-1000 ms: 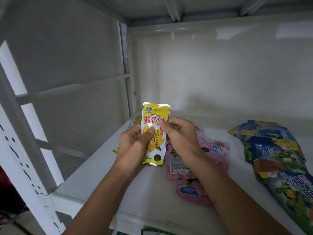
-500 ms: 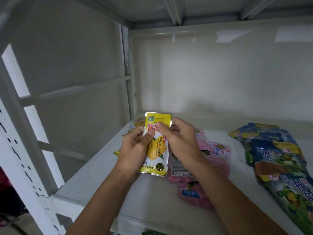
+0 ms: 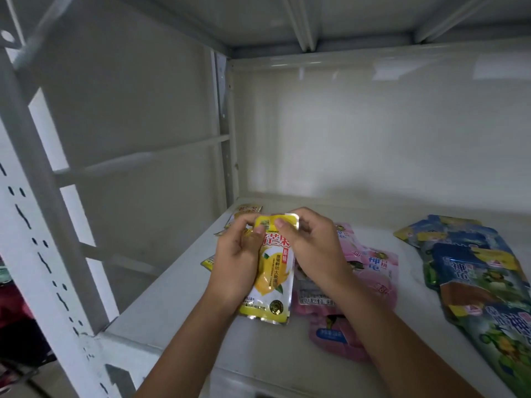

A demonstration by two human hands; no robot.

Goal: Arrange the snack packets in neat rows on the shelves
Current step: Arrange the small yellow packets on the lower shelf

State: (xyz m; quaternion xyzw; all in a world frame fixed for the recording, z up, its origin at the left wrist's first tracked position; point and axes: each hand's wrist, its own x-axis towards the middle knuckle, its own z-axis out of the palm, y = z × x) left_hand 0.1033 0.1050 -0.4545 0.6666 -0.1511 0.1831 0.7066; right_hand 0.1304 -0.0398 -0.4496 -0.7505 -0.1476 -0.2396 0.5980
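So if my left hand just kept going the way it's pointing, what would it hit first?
Probably the yellow packets lying just beyond the left hand, near the shelf's back-left corner; depth is hard to judge.

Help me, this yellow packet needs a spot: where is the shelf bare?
Bare: the shelf strip along the back wall, and the gap between the pink packets and blue packets. Crowded: the left corner, where yellow packets lie behind the left hand.

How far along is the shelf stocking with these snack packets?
Roughly midway. Done: blue packets lie overlapped in a row at right. In hand: left hand and right hand hold a yellow mango packet. Left: pink packets and other yellow packets lie loose.
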